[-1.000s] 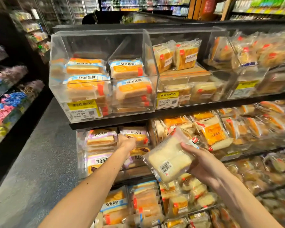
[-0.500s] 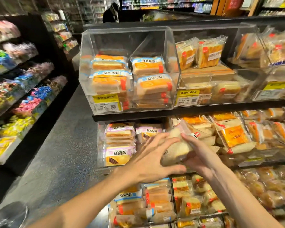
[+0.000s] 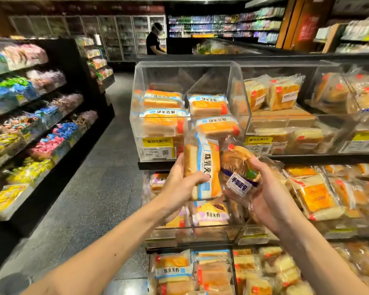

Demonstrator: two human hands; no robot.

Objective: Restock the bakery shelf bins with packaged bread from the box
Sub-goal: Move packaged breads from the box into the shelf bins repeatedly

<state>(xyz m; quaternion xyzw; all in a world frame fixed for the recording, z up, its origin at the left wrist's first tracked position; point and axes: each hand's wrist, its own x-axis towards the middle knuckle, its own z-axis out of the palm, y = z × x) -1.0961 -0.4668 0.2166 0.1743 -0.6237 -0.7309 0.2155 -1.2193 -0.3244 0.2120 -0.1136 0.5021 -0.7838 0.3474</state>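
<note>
My left hand (image 3: pixel 180 184) grips an upright sliced-bread pack (image 3: pixel 202 167) with an orange, white and blue wrapper. Beside it my right hand (image 3: pixel 264 194) holds a clear-wrapped brown bread pack (image 3: pixel 237 167) with a purple and white label. Both packs hang in front of the clear top-shelf bin (image 3: pixel 179 69), which holds several packs in the same orange and blue wrapper. The source box is not in view.
More clear bins (image 3: pixel 296 122) of wrapped bread run to the right, and lower bins (image 3: pixel 211 233) sit below my hands. A candy shelf (image 3: pixel 30 128) lines the left of the grey aisle floor (image 3: pixel 98 177). A person (image 3: pixel 155 39) stands at the far end.
The pale bread pack is gone from my hands. Each hand now holds a different pack, raised higher in front of the top bin. The camera has turned left, showing more aisle.
</note>
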